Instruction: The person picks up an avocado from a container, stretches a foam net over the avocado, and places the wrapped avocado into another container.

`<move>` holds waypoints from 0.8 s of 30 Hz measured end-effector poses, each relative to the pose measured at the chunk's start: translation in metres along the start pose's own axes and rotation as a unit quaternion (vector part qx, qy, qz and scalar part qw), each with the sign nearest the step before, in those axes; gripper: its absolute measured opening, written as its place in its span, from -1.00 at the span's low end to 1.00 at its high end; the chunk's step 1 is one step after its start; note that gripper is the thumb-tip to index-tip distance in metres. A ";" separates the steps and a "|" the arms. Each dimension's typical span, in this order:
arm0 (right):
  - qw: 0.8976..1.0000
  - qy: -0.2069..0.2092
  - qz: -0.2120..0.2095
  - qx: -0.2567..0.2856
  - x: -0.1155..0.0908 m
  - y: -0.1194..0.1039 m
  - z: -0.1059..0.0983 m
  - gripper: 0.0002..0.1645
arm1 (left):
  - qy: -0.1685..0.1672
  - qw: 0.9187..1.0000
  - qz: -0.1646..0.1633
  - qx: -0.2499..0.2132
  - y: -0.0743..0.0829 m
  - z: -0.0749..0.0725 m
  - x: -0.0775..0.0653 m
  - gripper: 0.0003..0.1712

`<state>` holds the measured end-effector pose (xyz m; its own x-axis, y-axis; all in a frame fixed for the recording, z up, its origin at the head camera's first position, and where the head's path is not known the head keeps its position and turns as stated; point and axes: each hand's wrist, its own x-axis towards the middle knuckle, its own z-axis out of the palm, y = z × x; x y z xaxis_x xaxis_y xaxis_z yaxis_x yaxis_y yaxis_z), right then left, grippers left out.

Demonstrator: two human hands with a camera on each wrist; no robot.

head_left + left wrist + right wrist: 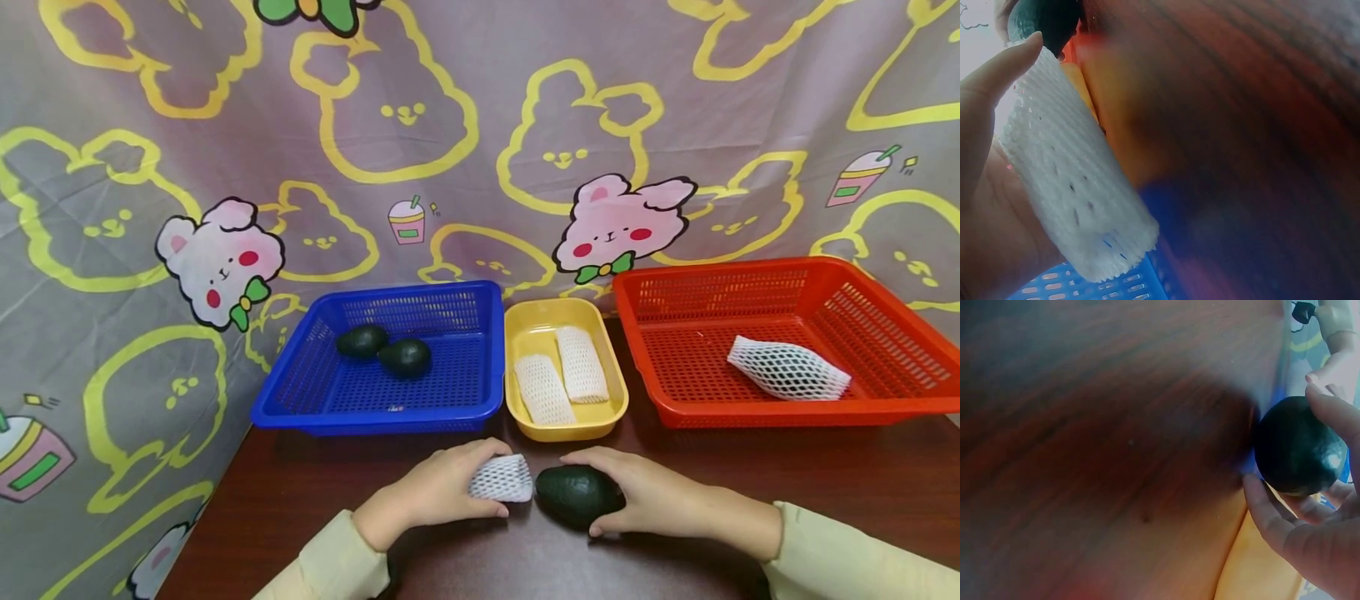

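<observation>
My left hand [453, 483] holds a white foam net sleeve [504, 479], thumb on one side and fingers on the other. In the left wrist view the foam net sleeve [1079, 169] is a tube lying across the palm, its near end gaping. My right hand [648, 492] grips a dark green avocado [576, 493] between thumb and fingers. The avocado's narrow end points at the sleeve's mouth, very close to it; whether they touch I cannot tell. The right wrist view shows the avocado [1297, 447] with fingers curled around its side.
Behind the hands stand a blue basket [375, 421] with two avocados [405, 357], a yellow tray [566, 432] with two flat foam net sleeves [582, 364], and a red basket [795, 411] with one net-wrapped avocado [787, 368]. A patterned curtain [480, 125] hangs behind the brown table [240, 517].
</observation>
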<state>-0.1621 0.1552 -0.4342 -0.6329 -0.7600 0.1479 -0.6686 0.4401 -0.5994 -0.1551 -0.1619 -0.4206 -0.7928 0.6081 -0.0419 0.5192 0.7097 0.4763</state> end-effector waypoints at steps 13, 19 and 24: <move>0.999 -0.021 0.036 0.008 0.005 -0.007 -0.001 -0.04 | -0.017 1.000 0.000 -0.010 0.003 0.003 0.001 -0.28; 0.999 -0.021 0.038 0.013 0.006 -0.007 -0.001 -0.10 | -0.013 1.000 0.004 -0.005 0.002 0.005 0.002 -0.27; 0.999 -0.023 0.044 0.019 0.006 -0.007 -0.001 -0.13 | -0.014 1.000 0.004 -0.003 0.004 0.004 0.002 -0.27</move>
<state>-0.1615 0.1477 -0.4283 -0.6694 -0.7407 0.0571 -0.5954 0.4889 -0.6375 -0.1533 -0.1562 -0.4221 -0.7797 0.6231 -0.0627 0.5227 0.7026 0.4828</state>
